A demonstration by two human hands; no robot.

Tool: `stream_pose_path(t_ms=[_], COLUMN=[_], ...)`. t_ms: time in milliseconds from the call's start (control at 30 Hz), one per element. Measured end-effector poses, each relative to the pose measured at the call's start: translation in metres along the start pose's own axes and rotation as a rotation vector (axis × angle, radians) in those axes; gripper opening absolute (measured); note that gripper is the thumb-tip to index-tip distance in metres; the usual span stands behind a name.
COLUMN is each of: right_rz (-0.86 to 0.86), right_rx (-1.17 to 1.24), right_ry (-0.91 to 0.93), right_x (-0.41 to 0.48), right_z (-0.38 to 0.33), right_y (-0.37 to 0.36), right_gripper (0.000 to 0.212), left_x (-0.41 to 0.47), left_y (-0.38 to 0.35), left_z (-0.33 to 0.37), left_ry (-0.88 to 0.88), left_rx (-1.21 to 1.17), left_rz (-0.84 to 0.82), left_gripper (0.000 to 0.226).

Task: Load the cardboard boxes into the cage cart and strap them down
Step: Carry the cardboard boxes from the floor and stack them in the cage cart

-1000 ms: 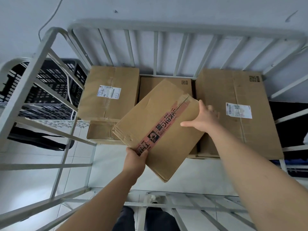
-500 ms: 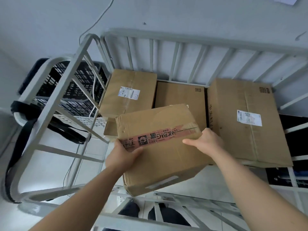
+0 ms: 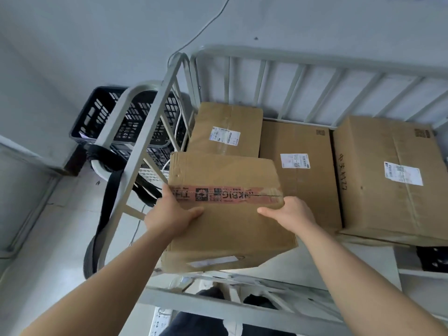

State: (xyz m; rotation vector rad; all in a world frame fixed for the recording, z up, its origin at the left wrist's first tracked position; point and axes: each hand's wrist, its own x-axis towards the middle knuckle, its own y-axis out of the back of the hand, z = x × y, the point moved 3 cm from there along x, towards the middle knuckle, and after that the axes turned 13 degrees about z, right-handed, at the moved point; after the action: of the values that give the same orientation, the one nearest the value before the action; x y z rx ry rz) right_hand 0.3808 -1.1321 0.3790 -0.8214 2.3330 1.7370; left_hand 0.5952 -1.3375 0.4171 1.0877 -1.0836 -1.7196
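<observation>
Clasping the taped box [image 3: 228,229] from opposite sides, left hand [image 3: 169,215] and right hand [image 3: 292,214] (thumbs on top) hold it.

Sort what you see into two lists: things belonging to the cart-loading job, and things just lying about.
Job: taped box, held by left hand and right hand; back-left box; middle box; right box; cage cart; black strap.
Lying about: black crate; wall cable.
</observation>
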Motion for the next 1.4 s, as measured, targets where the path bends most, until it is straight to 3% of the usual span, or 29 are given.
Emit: stream_pose_path(t_ms=[133,567,700,867,1067,1300,1400], right_rz=[-0.048,-0.038,-0.065,-0.084,-0.131,-0.1,-0.097], right_rx=[0.04,0.082,0.098,0.064,-0.079,-0.088,-0.106], right_ry=[-0.054,-0.155,-0.149,-0.123,-0.058,-0.038,-0.022], right_x=[-0.011,0.014,0.021,0.037,0.054,0.066,0.068], right_z=[-0.007,0.009,0.017,0.026,0.033,0.053,0.057], right_y=[-0.027,-0.131,-0.164,-0.203,-0.24,-0.287,-0.299], right_gripper=[0.065,0.057,0.055,0.067,0.049,0.064,0.065], left_x=[0.03,0.084,0.091,0.101,0.112,0.118,0.12], left_y=[0.0,-0.11,-0.143,-0.184,-0.231,-0.278,-0.293], left_z=[-0.011,-0.065,-0.079,-0.095,-0.117,-0.137,-0.142], left_ry=[-0.069,0.009,0.023,0.033,0.004,-0.081,-0.075], left_rx=[0.041,-0.082,-0.049,-0.022,0.02,0.062,0.081], left_rz=[-0.062,-0.234,-0.246,-0.269,-0.292,-0.321,-0.347], left_gripper=[0.08,0.092,0.097,0.094,0.096,0.1,0.113])
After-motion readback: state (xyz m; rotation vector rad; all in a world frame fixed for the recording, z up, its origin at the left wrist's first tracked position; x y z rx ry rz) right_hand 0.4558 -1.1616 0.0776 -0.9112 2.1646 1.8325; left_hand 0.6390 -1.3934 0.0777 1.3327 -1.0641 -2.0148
